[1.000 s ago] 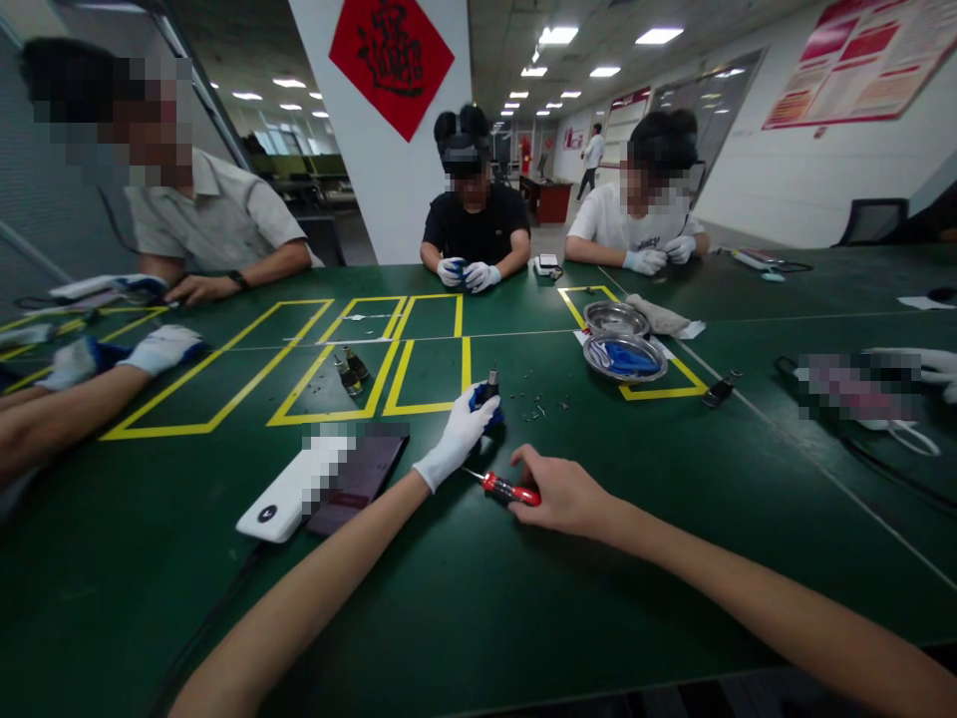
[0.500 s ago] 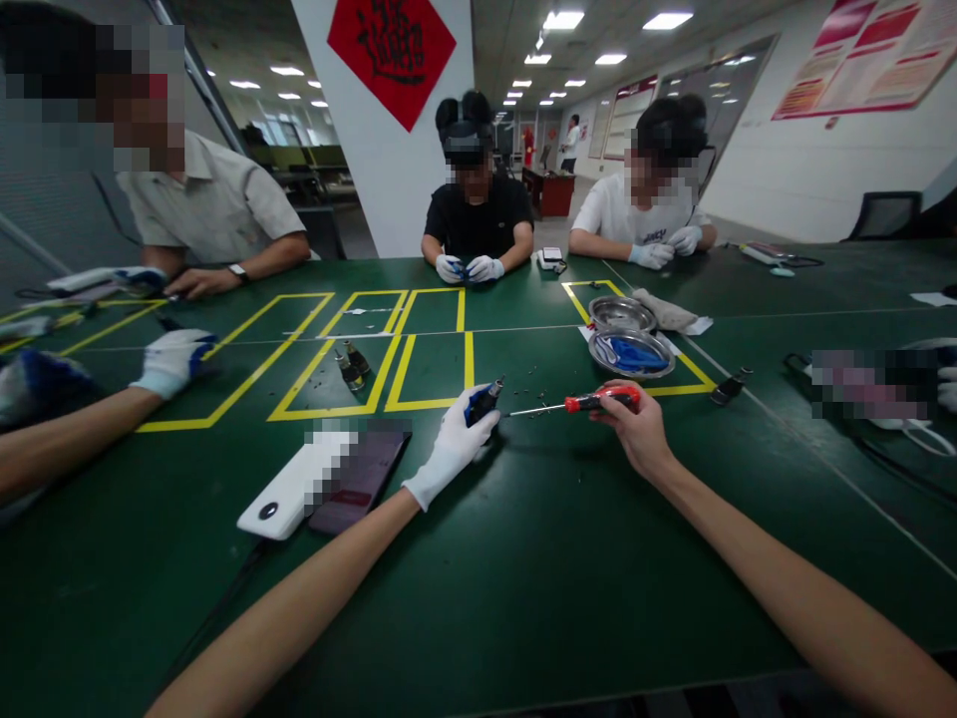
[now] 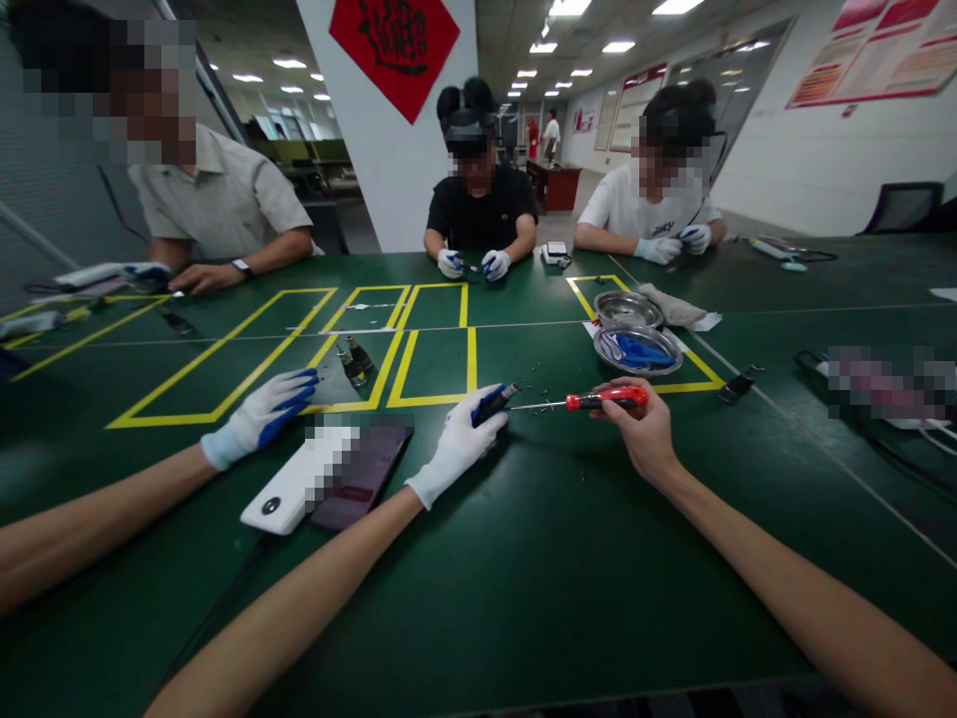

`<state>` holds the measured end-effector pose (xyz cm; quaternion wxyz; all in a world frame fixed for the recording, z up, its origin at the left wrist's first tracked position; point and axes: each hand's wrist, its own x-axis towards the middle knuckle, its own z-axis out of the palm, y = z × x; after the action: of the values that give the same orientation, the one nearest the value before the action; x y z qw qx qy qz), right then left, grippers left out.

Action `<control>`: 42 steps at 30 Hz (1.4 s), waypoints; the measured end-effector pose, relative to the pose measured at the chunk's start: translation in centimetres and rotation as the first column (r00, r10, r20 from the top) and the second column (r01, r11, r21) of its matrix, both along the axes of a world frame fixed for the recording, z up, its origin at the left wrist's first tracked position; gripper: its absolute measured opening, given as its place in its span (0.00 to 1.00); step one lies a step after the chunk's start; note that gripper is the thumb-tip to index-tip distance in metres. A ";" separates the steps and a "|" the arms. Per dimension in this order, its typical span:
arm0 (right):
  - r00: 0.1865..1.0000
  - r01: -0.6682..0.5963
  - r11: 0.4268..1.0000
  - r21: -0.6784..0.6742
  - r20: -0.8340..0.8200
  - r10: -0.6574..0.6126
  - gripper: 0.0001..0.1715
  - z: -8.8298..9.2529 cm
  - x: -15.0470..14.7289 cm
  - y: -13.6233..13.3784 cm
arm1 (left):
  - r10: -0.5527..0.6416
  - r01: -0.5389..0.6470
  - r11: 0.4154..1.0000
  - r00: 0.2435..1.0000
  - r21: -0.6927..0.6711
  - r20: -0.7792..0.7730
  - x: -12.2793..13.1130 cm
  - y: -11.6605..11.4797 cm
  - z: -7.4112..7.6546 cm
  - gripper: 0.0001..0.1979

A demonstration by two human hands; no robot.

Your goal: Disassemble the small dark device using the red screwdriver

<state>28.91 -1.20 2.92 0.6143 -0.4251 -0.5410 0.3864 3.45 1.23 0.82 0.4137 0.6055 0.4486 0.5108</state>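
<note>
My left hand (image 3: pixel 462 442), in a white glove, is closed round a small black and blue part (image 3: pixel 493 402) that lies tilted on the green table (image 3: pixel 523 568). My bare right hand (image 3: pixel 640 426) grips a red-handled screwdriver (image 3: pixel 590 401) held level, its thin shaft pointing left with the tip at the end of the part. Tiny loose screws (image 3: pixel 532 378) lie just beyond the part.
A white power bank (image 3: pixel 288 496) and a dark phone (image 3: pixel 360 476) lie left of my forearm. A neighbour's gloved hand (image 3: pixel 263 416) reaches in near two small parts (image 3: pixel 353 363). Two metal dishes (image 3: pixel 634 349) stand ahead on the right. Three people sit opposite.
My right hand lifted the screwdriver off the table and turned it level at the part. The part tipped from upright to lying. The neighbour's gloved hand moved in toward the power bank.
</note>
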 end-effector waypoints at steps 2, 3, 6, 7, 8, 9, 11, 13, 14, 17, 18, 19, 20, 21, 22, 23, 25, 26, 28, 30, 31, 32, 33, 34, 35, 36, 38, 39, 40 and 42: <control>1.000 0.001 1.000 0.009 0.008 -0.001 0.21 0.0 0.0 0.0 | 0.007 -0.006 1.000 1.000 -0.019 0.016 0.0 -0.1 0.1 0.23; 1.000 0.004 1.000 0.014 0.007 -0.004 0.21 0.0 0.0 -0.1 | 0.008 -0.007 1.000 1.000 -0.028 0.020 0.0 -0.1 0.2 0.23; 1.000 0.007 1.000 0.026 0.012 -0.007 0.21 -0.1 0.0 0.0 | 0.005 -0.004 0.999 0.999 -0.039 0.032 0.0 -0.2 0.3 0.23; 1.000 0.006 1.000 0.031 0.018 -0.006 0.21 -0.1 0.0 0.0 | 0.004 -0.003 0.999 1.000 -0.038 0.031 0.0 -0.2 0.3 0.23; 1.000 0.005 0.999 0.036 0.025 -0.006 0.21 -0.1 0.1 0.0 | 0.003 -0.002 0.999 1.000 -0.033 0.022 -0.1 -0.2 0.3 0.23; 0.999 0.004 0.999 0.040 0.035 -0.005 0.21 -0.1 0.1 0.0 | 0.003 -0.003 1.000 1.000 -0.022 0.000 -0.1 -0.2 0.3 0.23; 0.998 0.008 0.999 0.043 0.056 -0.010 0.22 -0.2 0.2 0.0 | 0.011 -0.009 1.000 0.997 0.021 -0.082 -0.2 -0.2 0.1 0.23; 0.996 0.025 0.999 0.038 0.082 -0.028 0.22 -0.3 0.4 0.0 | 0.025 -0.013 0.997 0.987 0.078 -0.159 -0.4 -0.2 0.0 0.23; 0.995 0.038 0.999 0.032 0.096 -0.041 0.23 -0.4 0.4 0.1 | 0.031 -0.013 0.995 0.983 0.102 -0.181 -0.4 -0.2 -0.1 0.23; 0.990 0.075 0.997 0.019 0.116 -0.077 0.24 -0.7 0.6 0.3 | 0.043 -0.017 0.990 0.980 0.137 -0.192 -0.4 -0.1 -0.2 0.23; 0.990 0.079 0.997 0.021 0.111 -0.081 0.25 -0.8 0.6 0.4 | 0.050 -0.025 0.990 0.982 0.138 -0.182 -0.3 -0.1 -0.2 0.23; 0.992 0.075 0.997 0.023 0.104 -0.077 0.26 -0.8 0.5 0.5 | 0.060 -0.038 0.990 0.984 0.134 -0.166 -0.2 -0.2 -0.2 0.23; 0.993 0.064 0.998 0.026 0.098 -0.067 0.27 -0.9 0.5 0.6 | 0.070 -0.052 0.991 0.987 0.121 -0.146 -0.2 -0.2 -0.2 0.24; 0.994 0.051 0.998 0.029 0.095 -0.053 0.27 -0.9 0.5 0.6 | 0.075 -0.062 0.993 0.989 0.102 -0.130 -0.1 -0.2 -0.1 0.24; 0.995 0.039 0.999 0.033 0.096 -0.042 0.27 -0.9 0.5 0.7 | 0.075 -0.065 0.994 0.989 0.083 -0.124 -0.1 -0.2 -0.1 0.24; 0.994 0.028 0.999 0.037 0.102 -0.032 0.27 -0.9 0.5 0.7 | 0.070 -0.062 0.996 0.989 0.070 -0.131 -0.1 -0.2 -0.1 0.23; 0.992 0.013 0.999 0.047 0.122 -0.019 0.25 -0.9 0.6 0.8 | 0.061 -0.048 0.996 0.983 0.079 -0.172 -0.2 -0.2 -0.2 0.21; 0.991 0.012 0.999 0.053 0.131 -0.019 0.25 -0.9 0.7 0.8 | 0.060 -0.040 0.994 0.978 0.101 -0.199 -0.3 -0.1 -0.2 0.21; 0.988 0.024 0.999 0.040 0.152 -0.030 0.24 -1.0 0.9 0.9 | 0.062 -0.024 0.988 0.966 0.153 -0.249 -0.5 0.0 -0.4 0.20; 0.985 0.058 0.998 0.008 0.164 -0.058 0.23 -1.2 1.0 1.0 | 0.062 -0.002 0.981 0.951 0.194 -0.303 -0.7 0.1 -0.6 0.21; 0.983 0.072 0.997 -0.009 0.168 -0.069 0.23 -1.3 1.1 1.0 | 0.060 0.010 0.978 0.942 0.208 -0.331 -0.7 0.2 -0.7 0.21; 0.983 0.078 0.997 -0.021 0.169 -0.073 0.23 -1.3 1.1 1.1 | 0.061 0.019 0.976 0.933 0.218 -0.355 -0.7 0.2 -0.7 0.21; 0.984 0.074 0.997 -0.025 0.166 -0.069 0.22 -1.3 1.1 1.1 | 0.064 0.024 0.974 0.926 0.225 -0.372 -0.7 0.1 -0.7 0.21; 0.985 0.060 0.998 -0.021 0.163 -0.056 0.23 -1.2 1.2 1.1 | 0.067 0.023 0.973 0.923 0.229 -0.378 -0.8 0.1 -0.7 0.21; 0.986 0.040 0.999 -0.015 0.161 -0.037 0.23 -1.2 1.2 1.0 | 0.071 0.018 0.973 0.925 0.229 -0.373 -0.8 0.1 -0.7 0.20; 0.987 0.019 1.000 -0.007 0.161 -0.017 0.24 -1.1 1.2 1.0 | 0.076 0.008 0.974 0.929 0.227 -0.362 -0.8 0.1 -0.7 0.20; 0.987 -0.007 1.000 0.012 0.160 0.005 0.24 -0.9 1.2 0.9 | 0.084 -0.008 0.975 0.937 0.221 -0.340 -0.8 0.1 -0.6 0.20; 0.988 -0.006 1.000 0.019 0.155 0.003 0.24 -0.9 1.2 0.9 | 0.084 -0.008 0.976 0.937 0.219 -0.340 -0.8 0.1 -0.6 0.20; 0.989 0.005 1.000 0.029 0.145 -0.009 0.23 -0.9 1.2 0.9 | 0.085 -0.007 0.975 0.934 0.221 -0.347 -0.8 0.1 -0.6 0.21; 0.992 0.037 0.998 0.053 0.115 -0.043 0.22 -0.9 1.2 0.9 | 0.089 0.005 0.971 0.919 0.237 -0.384 -0.9 0.1 -0.7 0.21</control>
<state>30.15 -0.28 2.05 0.6000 -0.4419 -0.5767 0.3348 2.59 1.37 0.14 0.2304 0.7300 0.4721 0.4372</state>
